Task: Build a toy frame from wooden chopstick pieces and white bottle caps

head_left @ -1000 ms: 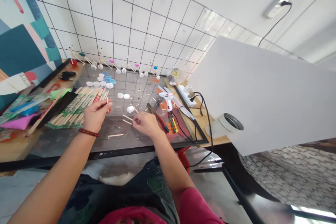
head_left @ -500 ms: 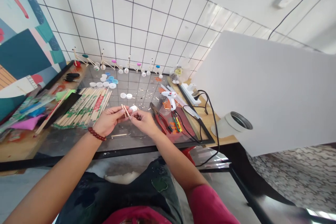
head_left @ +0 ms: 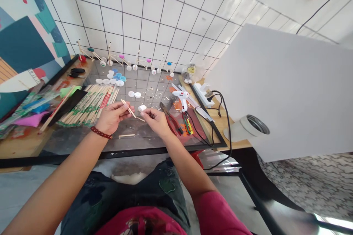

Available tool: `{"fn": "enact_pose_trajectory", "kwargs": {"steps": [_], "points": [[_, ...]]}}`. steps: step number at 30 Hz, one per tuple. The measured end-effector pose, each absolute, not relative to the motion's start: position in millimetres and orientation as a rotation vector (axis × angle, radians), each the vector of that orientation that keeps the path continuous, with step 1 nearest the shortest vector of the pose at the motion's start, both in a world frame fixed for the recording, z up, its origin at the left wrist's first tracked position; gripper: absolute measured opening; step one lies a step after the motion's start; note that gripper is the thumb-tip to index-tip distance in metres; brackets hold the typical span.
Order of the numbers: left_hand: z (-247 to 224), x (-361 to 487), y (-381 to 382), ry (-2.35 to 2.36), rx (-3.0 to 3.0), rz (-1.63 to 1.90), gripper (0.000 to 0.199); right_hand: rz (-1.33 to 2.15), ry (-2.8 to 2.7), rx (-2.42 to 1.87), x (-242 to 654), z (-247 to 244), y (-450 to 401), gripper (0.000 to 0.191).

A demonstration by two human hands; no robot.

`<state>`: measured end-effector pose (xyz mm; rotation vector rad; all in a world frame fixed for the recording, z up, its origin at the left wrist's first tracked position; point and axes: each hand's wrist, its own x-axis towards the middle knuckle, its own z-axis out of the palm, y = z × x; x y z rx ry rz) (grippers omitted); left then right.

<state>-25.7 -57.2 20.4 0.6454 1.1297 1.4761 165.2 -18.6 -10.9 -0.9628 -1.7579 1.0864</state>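
Two short wooden sticks (head_left: 128, 109), like cut chopsticks, are pinched together in my left hand (head_left: 111, 117), which wears a beaded bracelet. To its right, the thumb and fingertips of my right hand (head_left: 156, 122) close at a small white cap (head_left: 142, 108); the exact grip is partly hidden. Between the hands, another thin piece of stick (head_left: 140, 119) shows near the right fingertips. A loose stick (head_left: 127, 135) lies on the tabletop below my hands. Two white caps (head_left: 134, 94) rest just beyond them.
Wrapped chopsticks (head_left: 89, 106) lie left. White and blue caps (head_left: 113, 78) sit behind. Small stick-and-cap models (head_left: 138, 60) line the wall. At right are pliers (head_left: 169, 117), a cutter knife (head_left: 188, 124), a glue gun (head_left: 181, 100), a power strip (head_left: 203, 94) and black cables.
My hands have drawn apart. The left moved slightly left with the two sticks; the right left the sticks' lower ends and came to the white cap. The head view shifted a little.
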Motion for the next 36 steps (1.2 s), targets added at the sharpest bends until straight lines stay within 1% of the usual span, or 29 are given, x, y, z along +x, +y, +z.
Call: {"fn": "enact_pose_trajectory", "kwargs": {"steps": [5,8,10,14,17,21,25,30,32,34,36], "points": [[22,-25,-58,1.154,0.712,1.517,0.043,0.967,-1.946,-0.913,164,-15,-23,0.031],[26,-25,-60,1.146,0.763,1.519,0.046,0.781,-2.157,-0.810,161,-14,-32,0.026],[27,-27,-60,1.145,0.766,1.560,0.044,0.628,-2.324,-0.709,156,-13,-39,0.024],[25,-34,-55,1.165,0.708,1.651,0.043,0.294,-2.644,-0.499,147,-15,-47,0.039],[21,-35,-52,1.214,0.690,1.654,0.046,0.158,-2.676,-0.550,146,-16,-47,0.047],[21,-31,-53,1.283,0.731,1.600,0.044,0.159,-2.520,-0.822,150,-15,-45,0.046],[17,-29,-54,1.362,0.893,1.567,0.039,0.167,-2.395,-0.939,153,-12,-42,0.045],[2,-41,-49,1.779,1.163,1.365,0.031,0.210,-2.198,-1.048,167,-10,-32,0.027],[-1,-47,-48,1.952,1.311,1.263,0.027,0.273,-2.234,-0.981,174,-10,-28,0.017],[-2,-51,-47,2.043,1.440,1.194,0.023,0.354,-2.351,-0.814,178,-11,-25,0.010],[-1,-52,-48,2.069,1.529,1.149,0.021,0.419,-2.468,-0.634,179,-12,-24,0.011]]}}
